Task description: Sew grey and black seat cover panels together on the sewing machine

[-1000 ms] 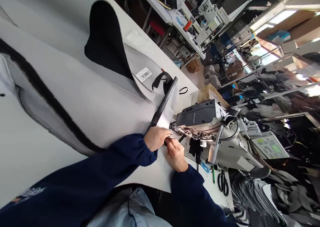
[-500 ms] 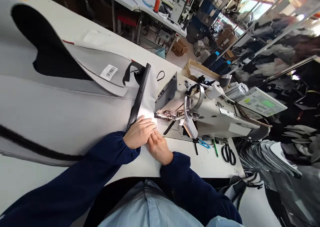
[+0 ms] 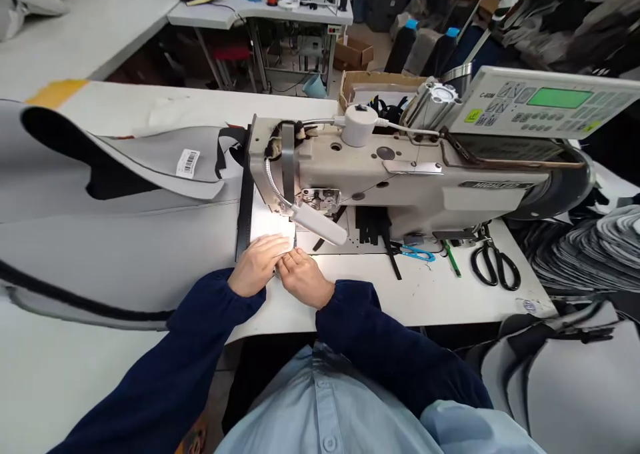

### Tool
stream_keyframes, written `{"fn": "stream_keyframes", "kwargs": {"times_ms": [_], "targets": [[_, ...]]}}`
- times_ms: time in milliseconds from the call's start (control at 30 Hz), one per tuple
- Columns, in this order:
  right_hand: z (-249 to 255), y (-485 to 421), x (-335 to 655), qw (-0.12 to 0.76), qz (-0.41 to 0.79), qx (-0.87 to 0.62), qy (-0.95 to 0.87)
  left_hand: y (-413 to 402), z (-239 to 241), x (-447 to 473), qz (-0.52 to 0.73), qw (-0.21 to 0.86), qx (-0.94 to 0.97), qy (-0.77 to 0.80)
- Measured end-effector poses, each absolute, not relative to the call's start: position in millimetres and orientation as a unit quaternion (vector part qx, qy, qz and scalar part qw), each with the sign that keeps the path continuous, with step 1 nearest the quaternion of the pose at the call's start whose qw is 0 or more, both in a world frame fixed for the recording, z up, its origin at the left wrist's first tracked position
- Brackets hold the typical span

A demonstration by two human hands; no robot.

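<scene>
Pressing down flat, the left hand (image 3: 257, 262) lies open-palmed on the lit corner of the grey fabric panel (image 3: 125, 241), fingers stretched forward with nothing clasped, just weight on cloth. The right hand (image 3: 301, 279) sits touching it, fingers curled onto the same edge. Whether they pinch the cloth or merely rest on it, I can't tell. Just ahead of the fingertips is the needle area of the sewing machine (image 3: 400, 174), with the lamp (image 3: 317, 224) shining straight onto it. A black strip (image 3: 245, 207) runs away from the far side of the left hand along the panel's edge. The panel itself sprawls well out to the left of the grip across the table (image 3: 440, 294). It looks soft but thick, a padded, floppy sheet, and at that spread it is likely to drag. It is best held close to the edge, flat under the palm. Off to the right of the hands, well apart, lie blue snips (image 3: 415, 253) and black scissors (image 3: 493, 264).
</scene>
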State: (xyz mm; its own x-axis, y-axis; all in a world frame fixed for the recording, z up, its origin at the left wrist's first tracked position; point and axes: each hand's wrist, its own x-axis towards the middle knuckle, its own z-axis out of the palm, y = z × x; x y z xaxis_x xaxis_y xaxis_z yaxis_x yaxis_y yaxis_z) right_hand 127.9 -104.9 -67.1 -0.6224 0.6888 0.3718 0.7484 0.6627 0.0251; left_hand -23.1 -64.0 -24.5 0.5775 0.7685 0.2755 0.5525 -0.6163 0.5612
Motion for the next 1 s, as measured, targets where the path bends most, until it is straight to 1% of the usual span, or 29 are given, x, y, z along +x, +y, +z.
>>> {"fn": "stream_keyframes", "kwargs": {"times_ms": [167,333,633,767,833,900,1000], "targets": [[-71.8,-103.9,129.2,0.18,-0.091,-0.406,-0.891,-56.1,-30.5,-33.2,0.282,0.24,0.832,0.414],[-72.2,-103.3,128.6,0.192,-0.064,-0.417,-0.886,-54.0,-34.1,-33.4,0.29,0.209,0.856,0.372],[-59.3,-102.0,134.5,0.225,-0.026,-0.415,-0.881,-57.5,-35.9,-33.9,0.218,0.162,0.89,0.365],[-59.3,-101.3,137.1,0.269,-0.03,-0.411,-0.871,-55.8,-15.3,-29.5,0.18,0.159,0.905,0.352],[-61.3,-101.0,137.8,0.297,-0.019,-0.42,-0.857,-49.1,-1.1,-25.0,0.139,0.177,0.909,0.35],[-64.2,-100.2,138.3,0.31,-0.006,-0.443,-0.841,-38.8,8.5,-21.2,0.099,0.182,0.902,0.38],[-68.7,-96.7,140.3,0.293,-0.01,-0.474,-0.83,-23.1,5.3,-18.9,0.116,0.111,0.881,0.445]]}}
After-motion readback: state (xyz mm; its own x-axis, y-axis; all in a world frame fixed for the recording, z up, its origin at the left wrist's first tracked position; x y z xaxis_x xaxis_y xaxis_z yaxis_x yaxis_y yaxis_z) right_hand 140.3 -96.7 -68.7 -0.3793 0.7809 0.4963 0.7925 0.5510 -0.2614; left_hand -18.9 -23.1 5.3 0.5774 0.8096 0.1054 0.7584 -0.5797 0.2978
